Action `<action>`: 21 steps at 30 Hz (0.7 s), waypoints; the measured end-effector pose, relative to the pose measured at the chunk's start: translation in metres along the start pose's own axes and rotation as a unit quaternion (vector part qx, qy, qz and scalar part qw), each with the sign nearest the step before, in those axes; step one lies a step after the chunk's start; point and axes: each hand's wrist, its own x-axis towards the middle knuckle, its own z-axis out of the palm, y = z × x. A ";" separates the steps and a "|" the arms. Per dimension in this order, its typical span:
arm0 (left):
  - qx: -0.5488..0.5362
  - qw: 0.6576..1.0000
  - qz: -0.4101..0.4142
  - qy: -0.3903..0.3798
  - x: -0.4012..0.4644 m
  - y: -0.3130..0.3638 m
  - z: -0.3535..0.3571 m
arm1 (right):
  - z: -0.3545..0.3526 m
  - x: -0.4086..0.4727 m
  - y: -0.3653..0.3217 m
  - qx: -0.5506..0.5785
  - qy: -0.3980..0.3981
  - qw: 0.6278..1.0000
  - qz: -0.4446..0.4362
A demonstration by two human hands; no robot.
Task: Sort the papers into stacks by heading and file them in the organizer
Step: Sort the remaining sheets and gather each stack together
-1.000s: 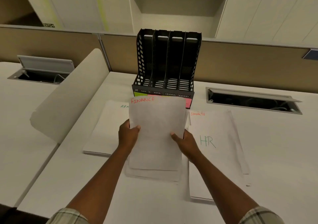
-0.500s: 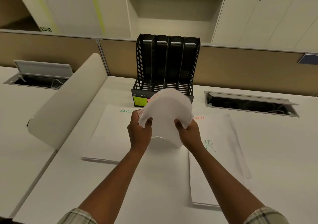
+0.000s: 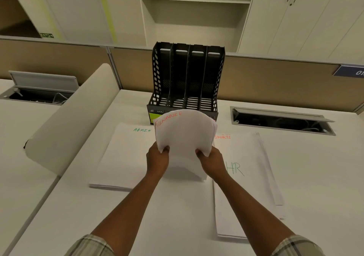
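Observation:
Both hands hold a white stack headed FINANCE in red, bowed upward above the desk. My left hand grips its left edge and my right hand grips its right edge. Just behind it stands the black four-slot organizer, its slots showing no papers. A stack headed ADMIN in green lies flat to the left. To the right lies a stack headed SPORTS with a sheet marked HR on it, partly hidden by my right hand.
A curved white divider rises along the desk's left side. Open cable hatches sit at the far right and far left. A tan partition backs the desk. Coloured labels show on the organizer's front.
The FINANCE stack was flat in my hands over the desk; both hands have lifted it and bent it into an arch, closer to the organizer's front.

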 end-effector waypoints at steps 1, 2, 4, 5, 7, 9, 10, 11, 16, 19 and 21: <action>0.002 1.000 0.002 0.002 0.001 0.001 0.000 | 0.000 0.001 0.000 -0.002 0.005 1.000 -0.005; 0.006 1.000 0.008 0.008 0.001 0.003 0.000 | -0.001 0.002 -0.002 -0.004 0.010 1.000 -0.012; 0.016 0.999 0.016 0.025 0.004 0.006 -0.002 | -0.003 0.004 -0.005 -0.008 0.017 1.000 -0.019; 0.025 0.999 0.014 0.030 0.006 0.006 -0.002 | -0.005 0.004 -0.004 -0.008 0.017 1.000 -0.016; 0.062 0.998 -0.002 0.025 0.010 0.003 -0.001 | -0.007 0.005 0.001 -0.024 0.007 1.000 0.009; 0.112 0.994 -0.019 0.006 0.012 -0.004 0.001 | -0.007 0.005 0.011 -0.070 -0.005 0.996 0.049; 0.126 0.992 -0.025 -0.002 0.012 -0.009 0.003 | -0.007 0.004 0.017 -0.097 -0.011 0.993 0.066; 0.134 0.990 -0.029 -0.005 0.011 -0.014 0.004 | -0.006 0.003 0.023 -0.116 -0.017 0.990 0.078; 0.163 0.986 -0.025 -0.004 0.010 -0.031 0.011 | 0.002 -0.003 0.035 -0.125 -0.062 0.986 0.094; 0.178 0.983 0.000 -0.031 0.018 -0.039 0.017 | 0.007 -0.004 0.040 -0.172 -0.090 0.978 0.079; 0.187 0.981 0.007 -0.053 0.025 -0.047 0.020 | 0.009 -0.004 0.044 -0.202 -0.113 0.970 0.079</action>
